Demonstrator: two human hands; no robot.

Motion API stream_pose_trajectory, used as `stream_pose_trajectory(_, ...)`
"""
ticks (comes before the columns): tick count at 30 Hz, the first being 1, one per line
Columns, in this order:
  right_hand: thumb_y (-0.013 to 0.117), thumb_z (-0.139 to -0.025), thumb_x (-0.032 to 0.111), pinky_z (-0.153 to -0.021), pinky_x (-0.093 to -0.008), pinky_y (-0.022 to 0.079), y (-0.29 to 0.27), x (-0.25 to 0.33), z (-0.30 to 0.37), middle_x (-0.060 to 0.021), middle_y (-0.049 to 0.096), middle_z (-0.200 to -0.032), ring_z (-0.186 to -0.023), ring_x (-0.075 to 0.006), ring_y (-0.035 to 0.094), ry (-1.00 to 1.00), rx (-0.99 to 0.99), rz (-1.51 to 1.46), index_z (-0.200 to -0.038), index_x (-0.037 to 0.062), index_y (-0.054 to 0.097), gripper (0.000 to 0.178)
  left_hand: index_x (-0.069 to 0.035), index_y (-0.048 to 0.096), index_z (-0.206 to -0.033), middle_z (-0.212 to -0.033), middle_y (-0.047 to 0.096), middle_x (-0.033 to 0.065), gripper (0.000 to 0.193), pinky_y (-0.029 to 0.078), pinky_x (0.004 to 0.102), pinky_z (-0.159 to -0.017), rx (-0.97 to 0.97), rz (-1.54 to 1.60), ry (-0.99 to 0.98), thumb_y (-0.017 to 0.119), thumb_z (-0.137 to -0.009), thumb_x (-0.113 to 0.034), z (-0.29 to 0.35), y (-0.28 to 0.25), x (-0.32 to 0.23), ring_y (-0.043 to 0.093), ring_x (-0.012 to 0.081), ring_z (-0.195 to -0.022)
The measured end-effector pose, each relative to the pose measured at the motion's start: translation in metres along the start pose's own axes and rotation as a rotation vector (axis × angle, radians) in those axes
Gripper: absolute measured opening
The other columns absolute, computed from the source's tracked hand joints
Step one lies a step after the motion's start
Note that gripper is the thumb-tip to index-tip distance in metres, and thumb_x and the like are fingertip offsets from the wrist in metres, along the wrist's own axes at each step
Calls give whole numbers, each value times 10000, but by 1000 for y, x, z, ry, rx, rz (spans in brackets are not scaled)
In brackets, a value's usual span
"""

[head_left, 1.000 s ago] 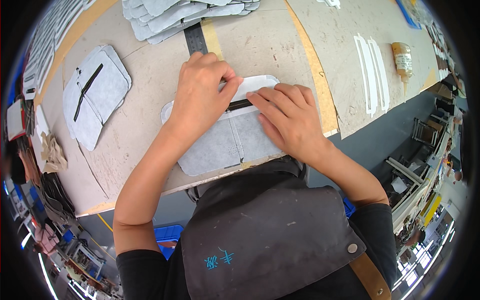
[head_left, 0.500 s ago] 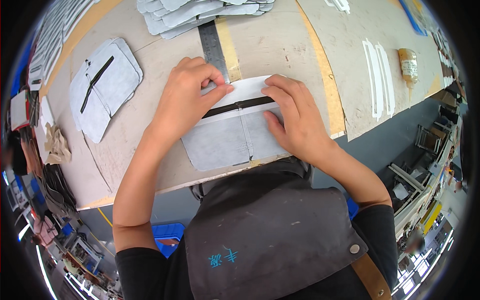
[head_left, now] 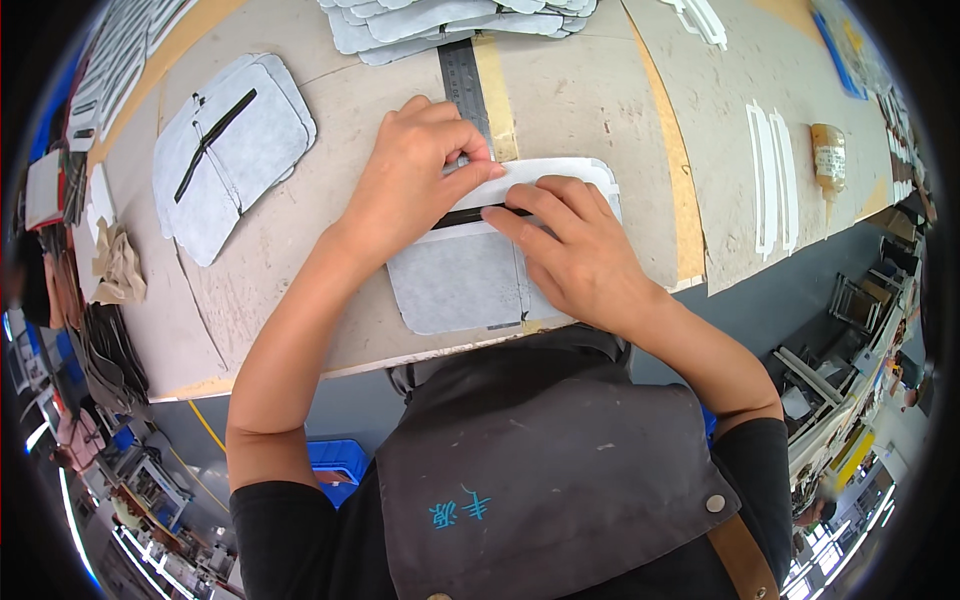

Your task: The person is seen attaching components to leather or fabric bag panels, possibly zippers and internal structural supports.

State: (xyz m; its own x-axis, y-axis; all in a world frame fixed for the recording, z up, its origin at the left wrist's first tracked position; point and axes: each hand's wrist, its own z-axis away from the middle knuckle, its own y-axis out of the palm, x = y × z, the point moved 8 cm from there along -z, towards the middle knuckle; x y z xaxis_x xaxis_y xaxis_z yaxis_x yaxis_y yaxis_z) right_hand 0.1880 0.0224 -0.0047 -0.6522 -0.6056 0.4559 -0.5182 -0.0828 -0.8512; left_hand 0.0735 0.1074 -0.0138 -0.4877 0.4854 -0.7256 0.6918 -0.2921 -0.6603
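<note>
Bench surface: pale, scuffed bench [head_left: 345, 125] across the upper part of my view, its far side cut off by the frame, its near edge bowed by the lens.
Outer rim: dark and distorted; I can't sort out most of the clutter at either side.
Gray panel: lying flat at the bench's near edge, in front of the dark apron [head_left: 540, 480]; the gray panel [head_left: 455, 280] has its right part covered by the right hand, and its upper left corner is hidden behind the left.
Black strip: the strip [head_left: 457, 218] runs crosswise below a white band [head_left: 575, 172]; its right end is lost to me under fingers.
Left hand: curled, thumb and forefinger tips brought together at the white band; whether the left hand [head_left: 492, 165] grips anything there, I cannot tell.
Right hand: partly open, palm down; the right hand [head_left: 500, 202] rests fingertips on the panel around the black strip.
Ruler: dark ruler [head_left: 462, 85], far end hidden beneath stacked panels [head_left: 450, 32], themselves cropped; I can't clearly see its near end behind the left hand.
Bottle: amber bottle [head_left: 828, 160], nozzle toward me, beside 2 white strips [head_left: 762, 185].
</note>
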Motion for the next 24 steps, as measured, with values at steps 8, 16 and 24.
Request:
stream_pose_trajectory(8,645,-720,18,-863,-373,439,4,1,-6,-43,565,-1099,-1023,-254,516,-25,6,12,-1104,92,696,394,-21,631,-767,-705,536,34,163,401,314,-616,89,-72,-78,783,-783,-80,8,-15,2,463,180,-720)
stream_pose_trajectory(16,637,-818,91,-849,-360,407,9,2,-7,-29,577,-1086,-1019,-226,515,-48,-6,22,-1103,97,692,291,-30,646,-726,-689,565,59,171,422,353,-652,86,-30,-160,789,-774,-109,14,-19,15,480,227,-710)
stream_pose_trajectory(24,631,-784,57,-855,-364,398,11,0,-5,-30,572,-1101,-1033,-225,511,-41,-2,32,-1105,101,695,330,-26,638,-752,-696,508,29,161,396,321,-668,-6,-85,-46,787,-775,-83,19,-18,11,453,186,-726)
